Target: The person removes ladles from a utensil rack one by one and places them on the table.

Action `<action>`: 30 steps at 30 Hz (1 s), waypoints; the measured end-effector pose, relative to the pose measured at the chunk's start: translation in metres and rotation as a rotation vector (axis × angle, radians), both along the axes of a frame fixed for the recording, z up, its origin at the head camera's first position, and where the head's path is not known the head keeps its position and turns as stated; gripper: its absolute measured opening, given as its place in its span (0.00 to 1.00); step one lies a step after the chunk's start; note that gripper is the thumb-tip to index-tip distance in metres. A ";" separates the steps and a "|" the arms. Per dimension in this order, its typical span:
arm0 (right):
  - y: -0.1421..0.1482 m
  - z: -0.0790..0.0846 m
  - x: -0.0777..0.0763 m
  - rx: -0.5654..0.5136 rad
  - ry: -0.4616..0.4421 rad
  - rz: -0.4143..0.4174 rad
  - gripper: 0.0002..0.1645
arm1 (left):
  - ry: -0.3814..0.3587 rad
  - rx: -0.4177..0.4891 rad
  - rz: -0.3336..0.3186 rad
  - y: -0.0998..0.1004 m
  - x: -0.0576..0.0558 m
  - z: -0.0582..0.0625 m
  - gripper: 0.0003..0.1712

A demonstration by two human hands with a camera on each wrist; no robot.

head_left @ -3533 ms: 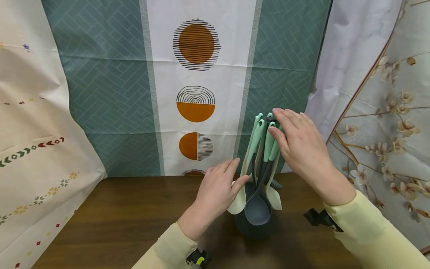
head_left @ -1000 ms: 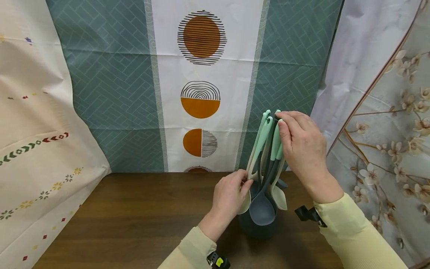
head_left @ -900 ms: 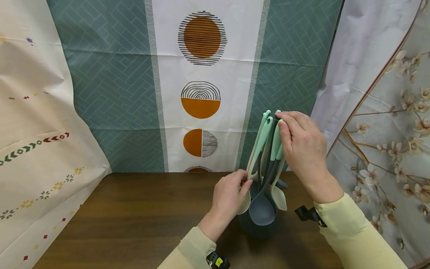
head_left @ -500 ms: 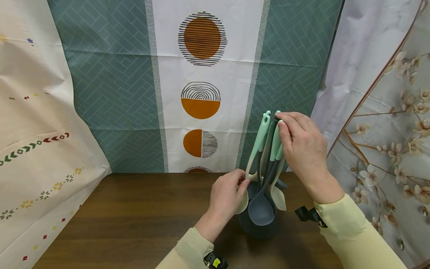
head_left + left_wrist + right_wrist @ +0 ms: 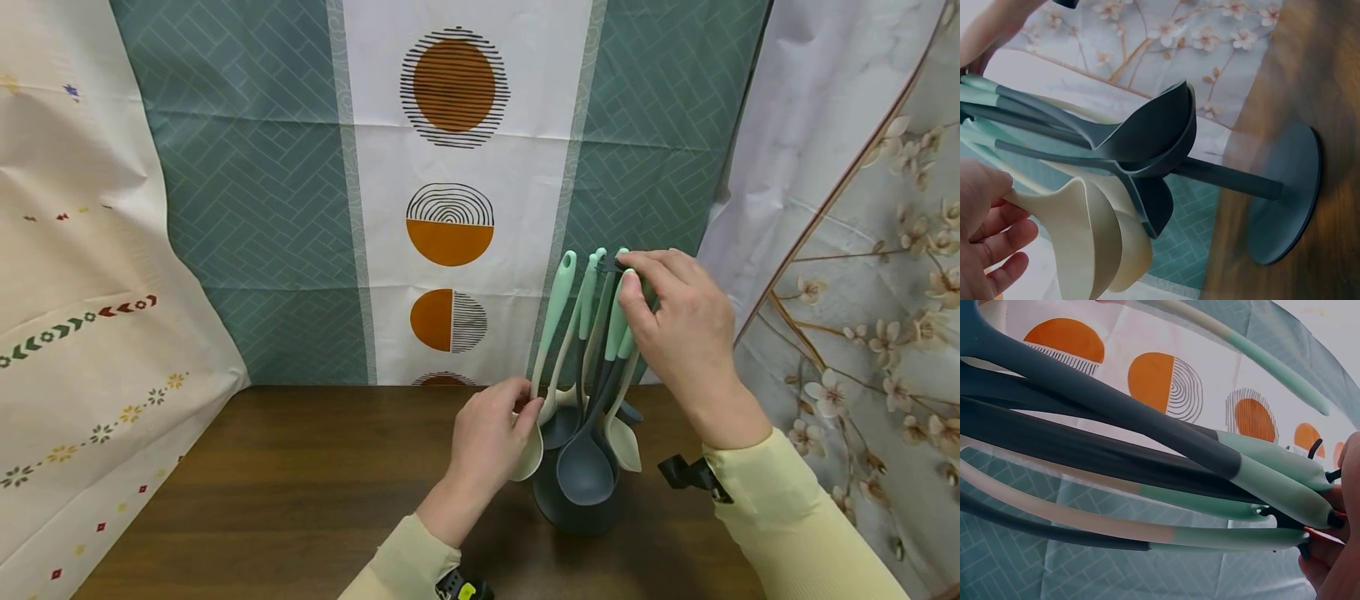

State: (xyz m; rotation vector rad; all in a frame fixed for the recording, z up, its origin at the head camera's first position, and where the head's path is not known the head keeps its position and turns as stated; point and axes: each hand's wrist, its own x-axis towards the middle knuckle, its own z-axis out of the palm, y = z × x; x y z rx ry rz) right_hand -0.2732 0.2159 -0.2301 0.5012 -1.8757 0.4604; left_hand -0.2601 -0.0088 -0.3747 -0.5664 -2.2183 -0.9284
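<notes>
My left hand (image 5: 487, 437) pinches a cream ladle (image 5: 529, 457) with a mint handle, low on its neck just above the bowl. The ladle is upright and apart from the utensil stand, its handle separate from the others in the right wrist view (image 5: 1279, 372). My right hand (image 5: 686, 333) grips the top of the dark utensil stand (image 5: 1229, 178), its fingers curled over the hook ring and partly hiding it. Several utensils hang there by mint handles, among them a dark grey ladle (image 5: 585, 473) in front and a cream turner-like utensil (image 5: 622, 444).
The stand's round dark base (image 5: 1285, 194) rests on a brown wooden table (image 5: 300, 492). Behind hangs a green and white patterned cloth (image 5: 255, 208). A cream cloth (image 5: 75, 250) is at the left, a floral one (image 5: 885, 292) at the right.
My left hand has reached in, taken the cream ladle by its neck and drawn it off leftward, its handle leaving the cluster. My right hand has settled on the stand's top and stayed there.
</notes>
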 end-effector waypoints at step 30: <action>0.015 0.015 0.006 0.096 -0.080 0.048 0.24 | -0.066 -0.053 0.168 -0.080 0.002 -0.017 0.07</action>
